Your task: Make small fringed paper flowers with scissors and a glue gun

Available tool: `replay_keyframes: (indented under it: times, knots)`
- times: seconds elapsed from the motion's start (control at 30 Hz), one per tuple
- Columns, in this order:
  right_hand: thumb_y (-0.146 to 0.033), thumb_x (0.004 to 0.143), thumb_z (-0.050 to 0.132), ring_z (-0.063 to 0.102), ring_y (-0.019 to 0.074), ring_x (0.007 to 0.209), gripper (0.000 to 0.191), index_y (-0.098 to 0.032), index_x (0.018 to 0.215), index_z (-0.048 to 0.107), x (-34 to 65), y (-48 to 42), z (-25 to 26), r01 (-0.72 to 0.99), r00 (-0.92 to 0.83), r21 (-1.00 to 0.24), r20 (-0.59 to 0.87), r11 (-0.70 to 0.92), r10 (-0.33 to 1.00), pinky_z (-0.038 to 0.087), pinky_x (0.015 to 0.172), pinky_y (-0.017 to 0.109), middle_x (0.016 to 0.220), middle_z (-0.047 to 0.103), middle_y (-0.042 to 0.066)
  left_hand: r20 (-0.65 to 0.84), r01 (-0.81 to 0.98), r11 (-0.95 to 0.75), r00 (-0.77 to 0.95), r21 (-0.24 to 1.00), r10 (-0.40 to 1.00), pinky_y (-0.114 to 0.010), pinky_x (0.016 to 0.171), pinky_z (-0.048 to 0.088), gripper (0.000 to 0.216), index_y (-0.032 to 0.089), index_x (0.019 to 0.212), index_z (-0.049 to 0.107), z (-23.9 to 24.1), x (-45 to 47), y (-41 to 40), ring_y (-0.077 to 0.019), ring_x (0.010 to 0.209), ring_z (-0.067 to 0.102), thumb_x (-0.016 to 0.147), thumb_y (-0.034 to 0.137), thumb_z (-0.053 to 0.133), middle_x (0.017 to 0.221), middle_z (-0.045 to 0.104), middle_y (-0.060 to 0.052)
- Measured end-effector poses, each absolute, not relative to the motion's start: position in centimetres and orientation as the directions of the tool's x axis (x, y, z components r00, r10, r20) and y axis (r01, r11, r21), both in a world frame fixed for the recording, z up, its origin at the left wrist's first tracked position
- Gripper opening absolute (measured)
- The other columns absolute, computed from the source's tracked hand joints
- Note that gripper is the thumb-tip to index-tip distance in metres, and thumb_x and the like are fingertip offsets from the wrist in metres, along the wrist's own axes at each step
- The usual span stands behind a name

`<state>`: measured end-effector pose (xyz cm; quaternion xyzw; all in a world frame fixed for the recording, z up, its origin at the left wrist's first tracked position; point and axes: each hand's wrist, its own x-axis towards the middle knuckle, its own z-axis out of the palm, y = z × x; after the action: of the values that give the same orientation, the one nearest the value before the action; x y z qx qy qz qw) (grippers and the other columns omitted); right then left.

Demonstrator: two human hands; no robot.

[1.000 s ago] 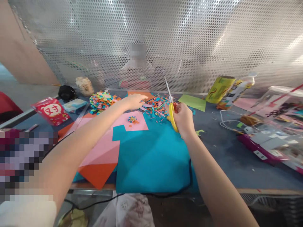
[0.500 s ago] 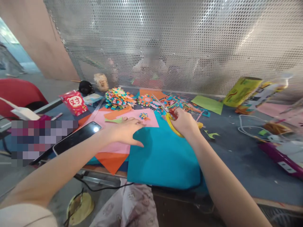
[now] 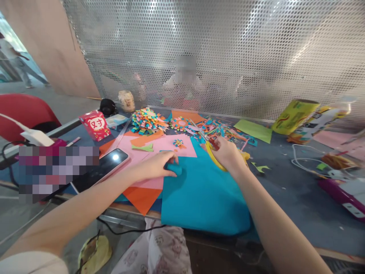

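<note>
Blue and broad, a sheet [image 3: 205, 198] lies at the table's [image 3: 288, 198] near edge, its far left part curled between the left hand's [image 3: 159, 165] thumb and fingers. The right hand [image 3: 230, 154] is closed around yellow-handled scissors [image 3: 214, 158] (blades pointing away, toward paper scraps [image 3: 218, 127]). A small multicoloured flower [image 3: 178, 143] sits on pink paper [image 3: 189, 152] nearby.

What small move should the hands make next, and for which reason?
Probably lift the blue sheet by its edge: the left hand has that edge curled in its grip, while the right hand holds the scissors pointing over paper scraps.
</note>
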<state>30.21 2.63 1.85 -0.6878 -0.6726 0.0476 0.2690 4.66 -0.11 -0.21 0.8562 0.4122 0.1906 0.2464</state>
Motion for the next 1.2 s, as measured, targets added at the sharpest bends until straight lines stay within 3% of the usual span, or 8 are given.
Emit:
replay_keyframes:
  times: [0.2,0.27,0.4,0.53,0.63,0.83,0.97,1.2]
  knots:
    - [-0.066,0.067,0.063,0.056,0.0184,0.056,0.048,-0.025,0.069,0.039,28.7,2.1,1.4,0.739,0.007,-0.652,0.261,0.170,0.965,0.037,0.052,0.029,0.060,0.055,-0.001,0.165,0.368,-0.364,0.473,0.856,0.866,-0.023,0.061,0.046,0.034,0.017,0.100,0.054,0.6,5.4,0.3,-0.0109,0.067,0.055,0.072,0.022,0.073,0.074,0.053,0.004]
    - [-0.073,0.070,0.055,0.052,0.0150,0.046,0.051,-0.025,0.074,0.040,28.0,1.7,1.0,0.653,-0.048,-0.732,0.217,0.195,0.975,0.039,0.046,0.028,0.059,0.056,-0.002,0.190,0.356,-0.377,0.461,0.855,0.867,-0.023,0.061,0.046,0.025,0.015,0.097,0.057,1.4,6.3,0.7,-0.0105,0.068,0.055,0.075,0.019,0.068,0.075,0.054,0.002]
    - [-0.072,0.067,0.060,0.048,0.0111,0.040,0.053,-0.024,0.081,0.043,27.2,1.2,0.2,0.483,-0.114,-0.843,0.208,0.237,0.971,0.039,0.040,0.027,0.063,0.058,-0.004,0.283,0.551,-0.486,0.414,0.679,0.865,-0.030,0.071,0.051,0.012,0.014,0.091,0.063,2.2,7.2,1.4,-0.0138,0.074,0.060,0.080,0.018,0.063,0.082,0.063,-0.003]
    - [-0.060,0.059,0.075,0.049,0.0105,0.041,0.051,-0.023,0.077,0.044,27.2,1.4,-0.5,0.391,-0.073,-0.891,0.218,0.230,0.973,0.037,0.038,0.024,0.058,0.053,-0.007,0.353,0.612,-0.594,0.479,0.522,0.804,-0.040,0.094,0.049,0.038,0.014,0.110,0.061,0.7,7.3,1.2,-0.0234,0.106,0.063,0.079,0.034,0.070,0.114,0.067,-0.013]
    - [-0.063,0.061,0.072,0.049,0.0112,0.037,0.052,-0.024,0.077,0.042,27.0,1.7,-0.8,0.329,-0.019,-0.926,0.189,0.184,0.982,0.037,0.037,0.025,0.056,0.053,-0.008,0.247,0.628,-0.649,0.609,0.430,0.753,-0.049,0.101,0.044,0.060,0.015,0.120,0.057,-0.6,8.5,0.1,-0.0315,0.119,0.057,0.073,0.049,0.074,0.125,0.063,-0.016]
    - [-0.063,0.064,0.070,0.046,0.0093,0.039,0.050,-0.024,0.078,0.041,26.9,1.8,-1.0,0.299,0.071,-0.937,0.213,0.182,0.975,0.037,0.038,0.025,0.061,0.056,-0.006,0.349,0.425,-0.862,0.792,0.275,0.501,-0.046,0.095,0.041,0.077,0.012,0.122,0.057,-1.4,10.7,-3.1,-0.0332,0.114,0.059,0.073,0.071,0.060,0.122,0.065,-0.018]
    - [-0.060,0.066,0.070,0.046,0.0095,0.039,0.048,-0.024,0.078,0.042,27.2,1.8,-1.3,0.297,0.051,-0.933,0.227,0.202,0.973,0.036,0.037,0.025,0.060,0.052,-0.008,0.409,0.197,-0.978,0.889,0.063,0.205,-0.040,0.086,0.041,0.054,0.013,0.118,0.059,-2.2,10.4,-4.0,-0.0266,0.111,0.061,0.089,0.057,0.051,0.115,0.071,-0.011]
    - [-0.057,0.064,0.074,0.044,0.0087,0.039,0.048,-0.024,0.077,0.042,27.5,1.5,-0.3,0.279,0.075,-0.928,0.277,0.247,0.958,0.036,0.038,0.025,0.058,0.049,-0.009,0.432,0.212,-0.976,0.885,-0.044,0.173,-0.028,0.068,0.046,0.026,0.017,0.094,0.068,-2.3,9.4,-3.5,-0.0154,0.079,0.067,0.098,0.024,0.043,0.083,0.074,-0.007]
